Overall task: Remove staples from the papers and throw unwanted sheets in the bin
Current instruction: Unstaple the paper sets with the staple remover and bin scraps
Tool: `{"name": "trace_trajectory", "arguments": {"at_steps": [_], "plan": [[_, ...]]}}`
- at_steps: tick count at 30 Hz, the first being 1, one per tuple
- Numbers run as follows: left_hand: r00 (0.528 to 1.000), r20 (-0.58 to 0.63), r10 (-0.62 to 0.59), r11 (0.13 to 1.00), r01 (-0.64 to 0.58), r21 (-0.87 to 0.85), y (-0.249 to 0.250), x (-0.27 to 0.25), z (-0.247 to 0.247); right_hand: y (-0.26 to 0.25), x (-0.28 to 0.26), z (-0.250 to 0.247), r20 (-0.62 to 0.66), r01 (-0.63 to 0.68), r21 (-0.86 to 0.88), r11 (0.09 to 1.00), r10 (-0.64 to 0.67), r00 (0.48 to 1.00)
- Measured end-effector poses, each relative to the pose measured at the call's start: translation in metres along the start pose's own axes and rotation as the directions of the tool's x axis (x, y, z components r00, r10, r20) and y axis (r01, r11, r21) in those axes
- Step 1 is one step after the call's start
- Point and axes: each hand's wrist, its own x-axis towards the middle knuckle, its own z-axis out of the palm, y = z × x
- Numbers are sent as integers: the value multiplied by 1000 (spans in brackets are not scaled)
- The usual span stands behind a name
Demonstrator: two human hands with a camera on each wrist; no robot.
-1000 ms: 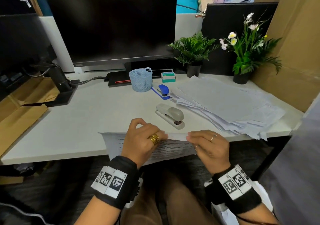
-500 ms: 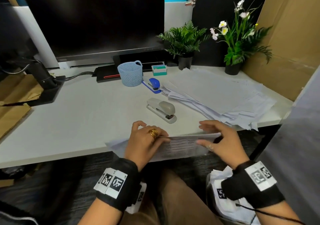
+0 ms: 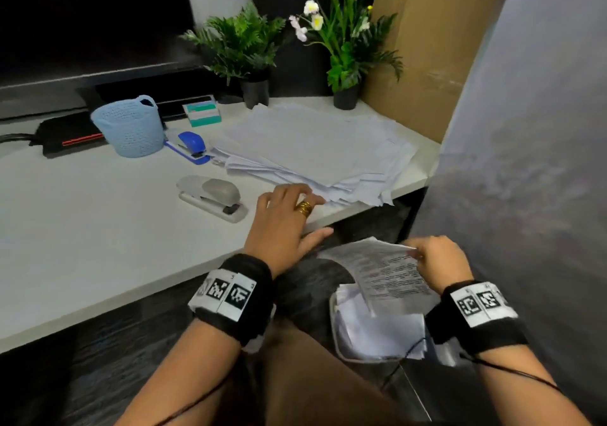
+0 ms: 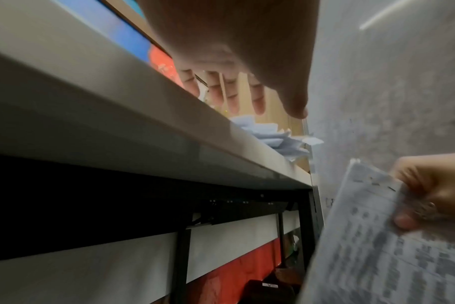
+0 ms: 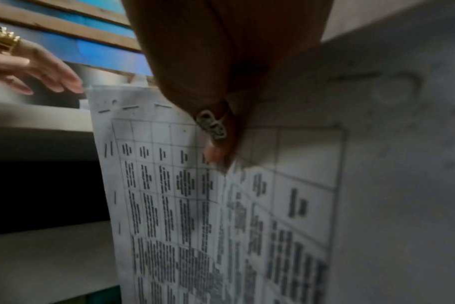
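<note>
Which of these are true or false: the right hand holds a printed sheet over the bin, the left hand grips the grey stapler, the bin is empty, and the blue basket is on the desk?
1. The right hand holds a printed sheet over the bin. True.
2. The left hand grips the grey stapler. False: it holds nothing and reaches toward the paper stack.
3. The bin is empty. False: it holds paper.
4. The blue basket stands on the desk. True.

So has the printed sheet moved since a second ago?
Yes. The sheet has left the desk edge, going right and down; the right hand holds it over the bin.
</note>
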Motion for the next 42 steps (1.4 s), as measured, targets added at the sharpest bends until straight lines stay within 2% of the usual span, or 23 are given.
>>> {"name": "trace_trajectory", "arguments": {"at_steps": [3, 5, 10, 16, 19, 21, 25, 29, 30, 32, 33, 36, 39, 41, 42], "plan": [[986, 160, -34, 998, 26, 55, 7, 21, 17, 14, 2, 16, 112, -70, -187, 980, 93, 989], [971, 233, -62, 992, 35, 117, 7, 25, 26, 19, 3, 33, 164, -102, -212, 972, 139, 977], [958, 277, -79, 989, 40, 143, 0, 22, 32, 17, 20, 79, 260, -88, -217, 972, 144, 955], [970, 240, -44, 994, 19, 106, -3, 23, 34, 9, 46, 134, 306, -94, -102, 990, 121, 944], [976, 215, -36, 997, 19, 79, -4, 23, 36, 21, 55, 176, 244, -88, -72, 994, 103, 964], [977, 211, -38, 997, 23, 69, -5, 23, 35, 18, 49, 175, 218, -125, -37, 992, 130, 967], [978, 204, -42, 998, 30, 61, -5, 23, 35, 22, 47, 179, 203, -115, -162, 980, 147, 968], [980, 195, -31, 998, 18, 66, -6, 24, 37, 28, 55, 197, 288, 0, -193, 981, 56, 956], [981, 194, -28, 998, 16, 64, -6, 25, 38, 25, 53, 204, 353, 17, -159, 987, 41, 935], [981, 193, -27, 998, 15, 62, -7, 24, 39, 19, 44, 214, 569, -25, -69, 997, 60, 820], [980, 195, -28, 998, 17, 58, -8, 24, 39, 19, 42, 221, 602, -56, -51, 997, 75, 795], [980, 198, -32, 999, 23, 46, -8, 25, 38, 17, 41, 231, 503, -37, -24, 999, 44, 863], [990, 135, -34, 998, 42, -51, -7, 25, 36, 7, 40, 211, 354, -5, -10, 1000, 8, 935], [993, 89, -75, 980, 90, -178, -7, 25, 35, -3, 39, 188, 199, 24, 75, 997, -39, 979], [993, 69, -97, 971, 110, -211, -5, 25, 34, -10, 37, 173, 59, 65, 145, 987, -74, 996]]}}
